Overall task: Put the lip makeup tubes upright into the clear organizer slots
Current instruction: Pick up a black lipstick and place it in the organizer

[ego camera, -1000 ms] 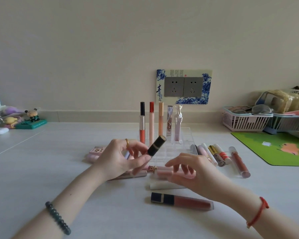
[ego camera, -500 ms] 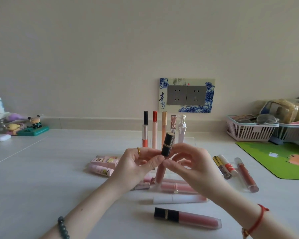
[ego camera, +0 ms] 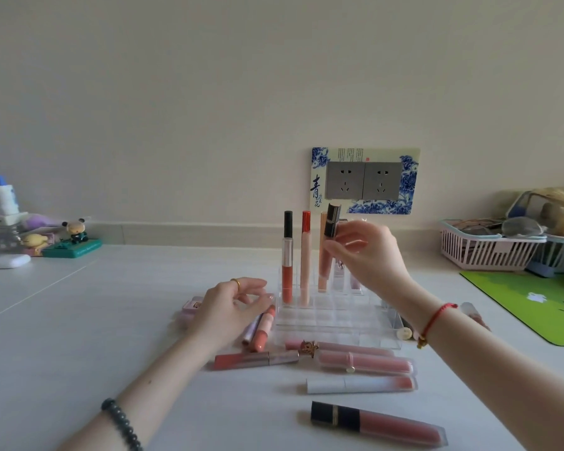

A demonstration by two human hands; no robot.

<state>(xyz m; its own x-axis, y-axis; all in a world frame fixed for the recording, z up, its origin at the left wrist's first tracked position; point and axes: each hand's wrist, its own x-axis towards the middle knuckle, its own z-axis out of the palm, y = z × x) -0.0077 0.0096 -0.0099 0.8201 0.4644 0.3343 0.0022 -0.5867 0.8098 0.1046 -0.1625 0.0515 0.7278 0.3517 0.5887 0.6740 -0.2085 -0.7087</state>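
White tabletop (ego camera: 79, 320) in front of me, pale wall behind. My right hand (ego camera: 368, 255) is up over the back row of the clear organizer (ego camera: 336, 323), thumb and fingers pinching a black lipstick tube (ego camera: 332, 219) near its lower end. It's almost upright, top leaning slightly right, in the air above the slots and not in one.

My left hand (ego camera: 232, 307) is down low at the organizer's left edge, holding nothing, fingers loosely bent with the tips just beside the clear corner, gold ring (ego camera: 236, 283) showing. Beneath those fingers a pink tube (ego camera: 263, 330) and a lilac tube (ego camera: 251, 332) lie side by side.

Back slots: 3 tubes stand upright, a black-capped orange tube (ego camera: 287, 258), a red-capped pale tube (ego camera: 305, 258) and a peach tube (ego camera: 322, 265) partly behind the lipstick. Whatever stands further right, my hand hides.

Lying flat in front of the organizer: a coral tube (ego camera: 256, 359) with a metallic cap, a rose tube (ego camera: 339, 346) with a gold ornament, a clear-cased pink tube (ego camera: 365, 365), a white-capped tube (ego camera: 360, 385), and nearest me a large black-capped tube (ego camera: 376, 424).

Further out, a socket plate (ego camera: 363, 180) on the wall, a pink basket (ego camera: 489, 245) and green mat (ego camera: 534, 304) to the right, small figurines (ego camera: 74, 234) far left.
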